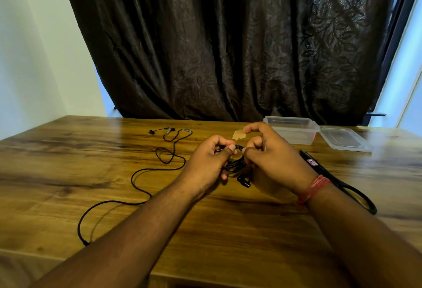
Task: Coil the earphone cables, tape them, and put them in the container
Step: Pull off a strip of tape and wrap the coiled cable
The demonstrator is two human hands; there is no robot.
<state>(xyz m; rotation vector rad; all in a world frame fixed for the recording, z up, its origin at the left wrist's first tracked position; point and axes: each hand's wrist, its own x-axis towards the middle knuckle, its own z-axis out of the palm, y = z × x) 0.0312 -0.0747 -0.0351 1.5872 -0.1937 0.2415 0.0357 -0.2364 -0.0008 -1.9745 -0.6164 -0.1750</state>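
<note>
Two bare forearms reach in over the near edge of the wooden worktop (228, 230), a red thread band (312, 188) on the right wrist. The left hand (209, 162) is curled tight round a coiled black earphone cable (236, 164), held just above the wood, earbuds dangling beneath. The right hand (271, 152) pinches a strip of tape (239, 134) between thumb and forefinger, its lower fingers curled against the coil. To the left, a second earphone cable (141, 171) sprawls loose. Far right, a clear container (294, 131) sits open, its lid (342, 139) beside it; a black strapped object (338, 180) lies near the right wrist.
</note>
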